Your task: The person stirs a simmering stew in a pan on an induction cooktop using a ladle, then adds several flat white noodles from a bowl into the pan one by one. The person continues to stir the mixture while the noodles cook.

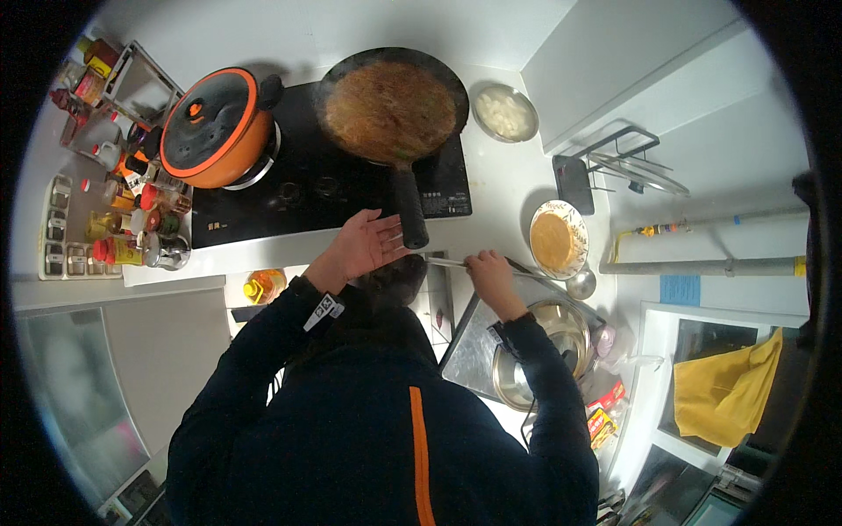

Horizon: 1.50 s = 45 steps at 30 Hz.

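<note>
White kitchen counter (509, 188) carrying black cooktop (303, 188) along back edge. Wide dark wok (392, 105) on cooktop's right half, filled with brown food, handle (410, 206) reaching over front edge; likely heavy, stiff, hot, best gripped at handle end. Orange lidded pot (215, 127) at left. Left hand (368, 244) spread open, just beside handle, holding nothing. Right hand (491, 276) closed around thin metal ladle handle (456, 262), near counter's front edge.

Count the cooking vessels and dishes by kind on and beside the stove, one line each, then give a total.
Wok with black handle: 1
Orange lidded pot: 1
Bowl of white pieces: 1
Patterned plate: 1
Metal bowl by the right hand: 1
Total: 5
</note>
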Motion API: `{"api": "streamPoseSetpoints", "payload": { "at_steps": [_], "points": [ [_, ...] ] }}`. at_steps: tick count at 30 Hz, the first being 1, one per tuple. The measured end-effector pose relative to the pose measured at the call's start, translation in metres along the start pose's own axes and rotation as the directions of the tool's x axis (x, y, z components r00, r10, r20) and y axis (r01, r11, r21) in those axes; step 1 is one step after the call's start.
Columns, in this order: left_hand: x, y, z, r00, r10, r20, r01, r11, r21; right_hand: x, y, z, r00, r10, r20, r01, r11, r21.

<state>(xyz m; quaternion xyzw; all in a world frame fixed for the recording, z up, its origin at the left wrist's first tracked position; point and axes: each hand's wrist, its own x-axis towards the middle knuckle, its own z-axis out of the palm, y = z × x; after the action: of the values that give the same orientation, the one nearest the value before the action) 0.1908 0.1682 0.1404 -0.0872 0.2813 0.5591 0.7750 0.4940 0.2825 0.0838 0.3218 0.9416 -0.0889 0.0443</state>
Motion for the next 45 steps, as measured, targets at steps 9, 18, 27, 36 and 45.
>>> {"api": "streamPoseSetpoints", "payload": {
  "at_steps": [9, 18, 27, 36, 45],
  "points": [
    [-0.011, 0.018, 0.039, 0.983, -0.1, 0.157, 0.12, 0.986, -0.12, -0.069, 0.028, -0.145, 0.942, 0.128, -0.31, -0.109, 0.991, 0.079],
    [-0.004, 0.015, 0.042, 0.94, -0.142, 0.311, 0.183, 0.978, -0.105, -0.143, 0.093, -0.244, 0.641, 0.648, -0.413, -0.44, 0.75, 0.494],
    [-0.003, 0.02, 0.042, 0.923, -0.183, 0.338, 0.21, 0.977, -0.045, -0.169, 0.004, -0.346, 0.35, 0.504, -0.789, 0.003, 0.842, 0.539],
    [-0.025, 0.025, 0.06, 0.95, -0.161, 0.266, 0.123, 0.98, 0.155, -0.114, -0.082, -0.35, 0.39, 0.369, -0.843, 0.326, 0.801, 0.502],
    [-0.021, 0.03, 0.06, 0.955, -0.193, 0.223, 0.154, 0.971, 0.183, -0.002, -0.123, -0.286, 0.545, 0.126, -0.829, 0.428, 0.808, 0.405]
  ]
}}
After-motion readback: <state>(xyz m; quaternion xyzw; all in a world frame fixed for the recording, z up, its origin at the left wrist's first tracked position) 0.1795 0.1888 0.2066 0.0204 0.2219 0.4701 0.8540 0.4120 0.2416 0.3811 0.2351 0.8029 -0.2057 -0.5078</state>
